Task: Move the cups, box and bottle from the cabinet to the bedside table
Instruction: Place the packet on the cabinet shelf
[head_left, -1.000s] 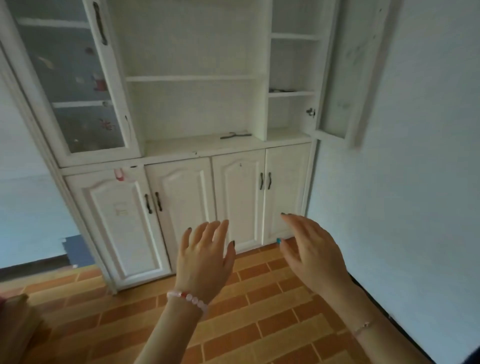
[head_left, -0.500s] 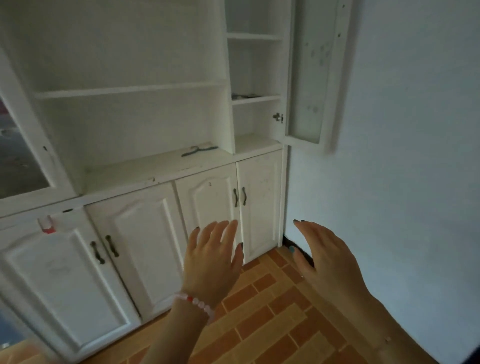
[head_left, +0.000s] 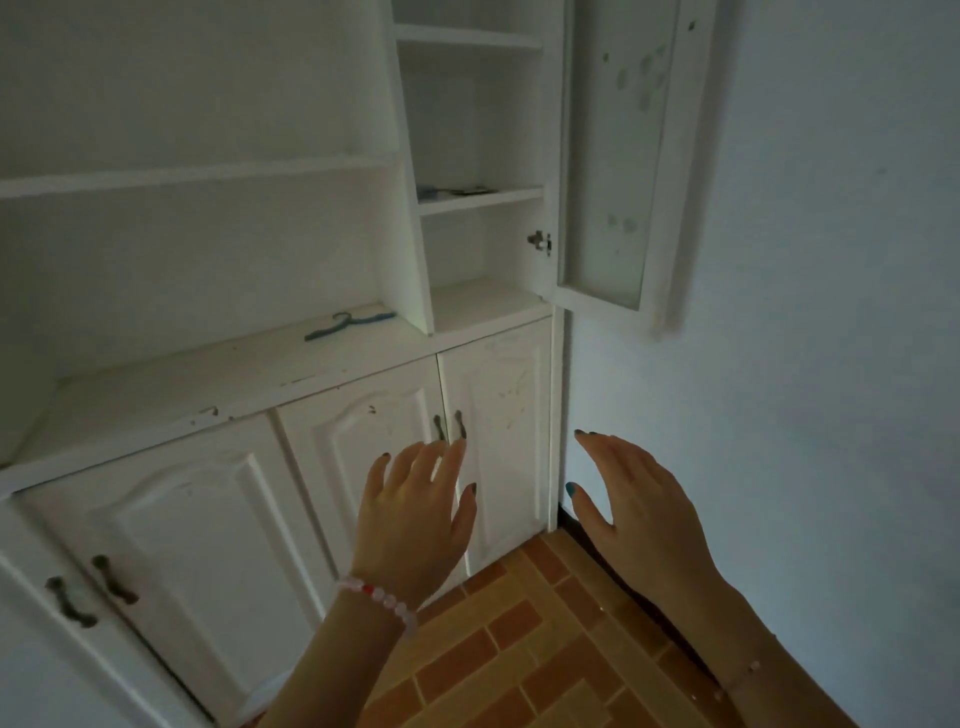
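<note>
While left hand (head_left: 410, 519), right hand (head_left: 639, 499) hover apart, cabinet (head_left: 208, 519) abuts wall (head_left: 805, 415)

No text, label, brand or number can be read. The cabinet (head_left: 208, 374) bears none, and the faint greenish marks (head_left: 644, 67) on its glass door (head_left: 613, 171) are too blurred to tell.

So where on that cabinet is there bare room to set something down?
The ledge is bare left of the blue hanger. The niche floor between the divider and the open glass door is bare too. The niche shelf above holds flat items.
</note>
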